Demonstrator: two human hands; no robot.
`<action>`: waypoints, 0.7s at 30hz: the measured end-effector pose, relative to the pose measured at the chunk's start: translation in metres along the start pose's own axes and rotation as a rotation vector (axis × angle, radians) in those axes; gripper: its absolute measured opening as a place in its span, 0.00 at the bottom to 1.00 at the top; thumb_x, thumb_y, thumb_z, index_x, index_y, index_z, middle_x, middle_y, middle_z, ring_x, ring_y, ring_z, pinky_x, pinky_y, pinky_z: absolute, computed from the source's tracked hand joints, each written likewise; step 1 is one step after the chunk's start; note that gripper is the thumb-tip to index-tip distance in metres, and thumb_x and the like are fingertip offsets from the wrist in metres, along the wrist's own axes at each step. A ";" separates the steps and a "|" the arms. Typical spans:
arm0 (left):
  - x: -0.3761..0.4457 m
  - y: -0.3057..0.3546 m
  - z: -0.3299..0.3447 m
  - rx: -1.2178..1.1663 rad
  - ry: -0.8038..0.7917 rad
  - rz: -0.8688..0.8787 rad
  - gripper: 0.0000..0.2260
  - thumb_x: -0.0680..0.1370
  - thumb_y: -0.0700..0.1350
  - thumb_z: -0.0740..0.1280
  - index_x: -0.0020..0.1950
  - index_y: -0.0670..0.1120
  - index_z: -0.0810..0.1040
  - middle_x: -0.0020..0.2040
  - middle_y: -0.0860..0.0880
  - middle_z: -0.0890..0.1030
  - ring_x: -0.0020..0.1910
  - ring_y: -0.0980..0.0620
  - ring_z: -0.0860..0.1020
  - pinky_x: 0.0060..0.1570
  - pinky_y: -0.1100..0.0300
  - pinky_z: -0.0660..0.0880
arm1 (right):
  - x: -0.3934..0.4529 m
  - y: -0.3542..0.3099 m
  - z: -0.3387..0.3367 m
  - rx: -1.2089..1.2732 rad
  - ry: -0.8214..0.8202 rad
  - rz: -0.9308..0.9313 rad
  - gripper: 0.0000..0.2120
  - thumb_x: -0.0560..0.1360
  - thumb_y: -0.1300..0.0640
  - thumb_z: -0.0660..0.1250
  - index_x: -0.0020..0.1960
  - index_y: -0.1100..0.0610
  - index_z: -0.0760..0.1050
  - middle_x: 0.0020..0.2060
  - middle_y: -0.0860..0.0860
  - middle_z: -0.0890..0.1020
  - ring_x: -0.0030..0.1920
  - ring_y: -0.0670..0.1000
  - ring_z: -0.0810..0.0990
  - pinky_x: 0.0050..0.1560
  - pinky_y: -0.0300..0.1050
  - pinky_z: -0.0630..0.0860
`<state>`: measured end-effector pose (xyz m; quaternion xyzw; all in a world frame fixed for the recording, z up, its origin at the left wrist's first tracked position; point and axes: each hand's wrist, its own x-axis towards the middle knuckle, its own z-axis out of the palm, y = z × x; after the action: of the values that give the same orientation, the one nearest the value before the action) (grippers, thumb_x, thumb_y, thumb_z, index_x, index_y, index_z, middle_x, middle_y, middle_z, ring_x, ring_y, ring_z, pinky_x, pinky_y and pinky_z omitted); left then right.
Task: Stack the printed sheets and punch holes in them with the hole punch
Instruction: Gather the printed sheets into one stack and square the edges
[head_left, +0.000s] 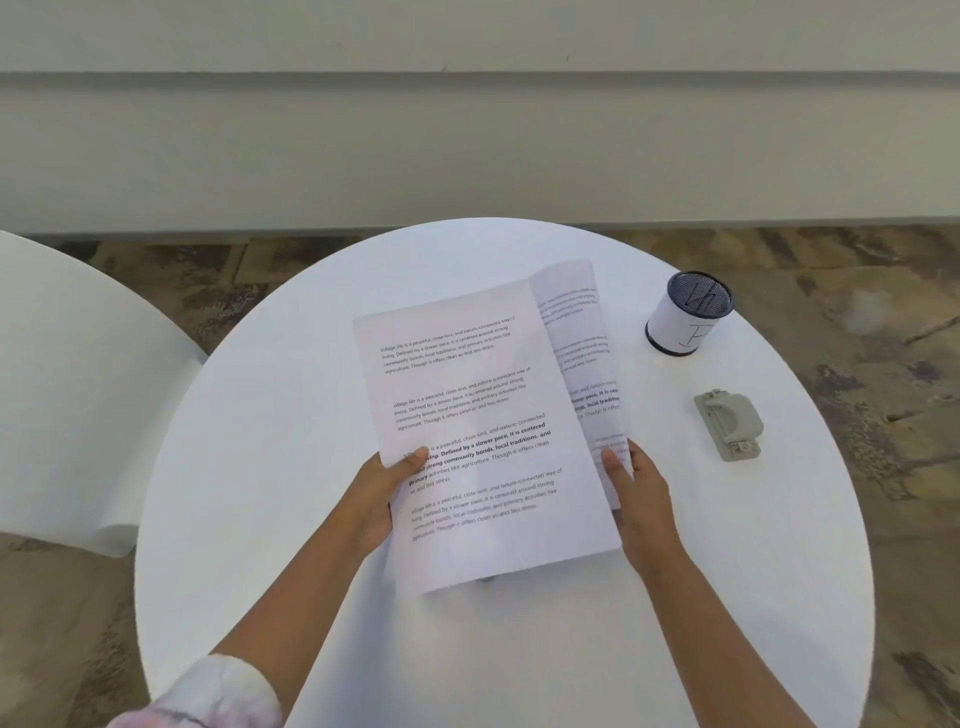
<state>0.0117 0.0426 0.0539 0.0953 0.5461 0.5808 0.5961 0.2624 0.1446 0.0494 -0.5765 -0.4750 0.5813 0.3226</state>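
Observation:
A stack of printed sheets (483, 415) with black paragraphs of text is held above the middle of the round white table (291, 415). My left hand (382, 493) grips its lower left edge, thumb on top of the page. My right hand (636, 491) holds the right edge, where the sheets underneath (587, 358) stick out to the right, out of line with the top one. The grey hole punch (729, 424) lies flat on the table to the right of the sheets, apart from both hands.
A white cylindrical pen holder (688, 314) with a dark mesh rim stands at the table's far right, behind the punch. A second white round table (67, 395) is at the left. Patterned floor surrounds both, with a pale wall beyond.

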 end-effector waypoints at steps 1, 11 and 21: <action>0.001 0.000 0.003 -0.003 0.001 -0.008 0.15 0.73 0.41 0.68 0.59 0.43 0.76 0.53 0.44 0.83 0.49 0.48 0.82 0.41 0.57 0.80 | -0.001 -0.003 0.001 0.017 -0.029 0.001 0.11 0.77 0.50 0.62 0.59 0.50 0.75 0.53 0.50 0.83 0.51 0.49 0.82 0.46 0.48 0.81; 0.003 -0.002 0.027 -0.038 -0.010 0.018 0.16 0.73 0.39 0.69 0.61 0.43 0.76 0.56 0.43 0.81 0.53 0.45 0.81 0.47 0.52 0.80 | -0.017 -0.019 -0.004 0.094 -0.255 0.083 0.10 0.80 0.53 0.58 0.56 0.47 0.77 0.52 0.49 0.83 0.53 0.50 0.82 0.49 0.48 0.78; 0.003 -0.009 0.047 0.187 0.142 0.125 0.13 0.73 0.34 0.68 0.57 0.42 0.76 0.48 0.46 0.82 0.41 0.53 0.82 0.35 0.63 0.78 | -0.002 -0.023 -0.038 -0.124 -0.287 0.132 0.29 0.70 0.32 0.56 0.66 0.45 0.68 0.61 0.43 0.76 0.61 0.48 0.74 0.51 0.48 0.70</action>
<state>0.0519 0.0672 0.0636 0.1431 0.6316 0.5686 0.5073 0.2957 0.1571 0.0757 -0.5365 -0.5121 0.6472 0.1765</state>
